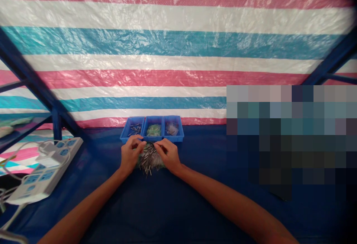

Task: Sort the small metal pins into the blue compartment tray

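My left hand point(131, 154) is at the left side of a mixed pile, thumb and fingers drawn together in a pinch; whatever it holds is too small to make out. My right hand point(170, 156) pinches in the same way at the pile's right side, its tips hiding any small piece. Between them lies the pile of thin dark metal pins point(147, 159) mixed with pale translucent bits point(156, 161). Just beyond my fingers stand three joined blue bins. The left bin point(124, 134) holds some metal pins, the middle one pale green pieces point(154, 129), and the right one whitish clear pieces point(172, 129).
A white power strip point(47, 173) with plugs and cables lies on the left of the dark blue table point(156, 210). A striped plastic sheet point(178, 43) hangs behind, between blue metal frame bars point(57, 123). The right side is blurred out by large blocks.
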Demonstrator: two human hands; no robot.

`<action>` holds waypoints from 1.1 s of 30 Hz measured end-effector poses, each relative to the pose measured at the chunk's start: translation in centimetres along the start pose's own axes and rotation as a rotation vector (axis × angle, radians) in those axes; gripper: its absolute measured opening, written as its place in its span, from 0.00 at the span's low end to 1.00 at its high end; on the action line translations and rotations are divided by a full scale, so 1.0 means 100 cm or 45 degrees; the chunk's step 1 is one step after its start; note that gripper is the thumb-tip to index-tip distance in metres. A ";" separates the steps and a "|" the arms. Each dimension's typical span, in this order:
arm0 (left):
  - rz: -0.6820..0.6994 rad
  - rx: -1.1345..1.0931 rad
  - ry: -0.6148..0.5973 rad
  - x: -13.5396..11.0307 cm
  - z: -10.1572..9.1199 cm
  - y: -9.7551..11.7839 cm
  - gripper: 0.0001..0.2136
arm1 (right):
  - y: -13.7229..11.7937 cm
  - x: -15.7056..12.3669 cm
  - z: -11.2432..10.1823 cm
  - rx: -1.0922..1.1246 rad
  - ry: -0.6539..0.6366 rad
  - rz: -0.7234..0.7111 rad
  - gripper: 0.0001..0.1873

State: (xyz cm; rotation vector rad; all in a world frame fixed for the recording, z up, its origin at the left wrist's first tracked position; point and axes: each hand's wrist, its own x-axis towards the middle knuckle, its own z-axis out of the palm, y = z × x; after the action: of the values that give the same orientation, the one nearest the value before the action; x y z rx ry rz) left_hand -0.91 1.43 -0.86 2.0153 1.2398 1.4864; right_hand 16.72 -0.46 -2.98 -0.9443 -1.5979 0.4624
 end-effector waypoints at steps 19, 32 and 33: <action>-0.060 -0.088 -0.098 -0.001 0.002 0.000 0.08 | 0.002 0.001 0.000 0.037 0.056 0.109 0.12; -0.008 0.149 -0.132 0.000 0.000 0.010 0.09 | 0.006 -0.001 0.003 0.065 0.015 0.071 0.09; 0.001 0.159 -0.133 0.000 -0.001 0.011 0.09 | 0.005 -0.001 0.002 0.051 0.007 0.061 0.09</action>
State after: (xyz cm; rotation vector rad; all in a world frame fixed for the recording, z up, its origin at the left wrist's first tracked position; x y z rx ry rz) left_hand -0.48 0.77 -0.08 2.1436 1.3186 1.3155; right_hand 16.65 -0.15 -3.45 -0.9547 -1.5578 0.5229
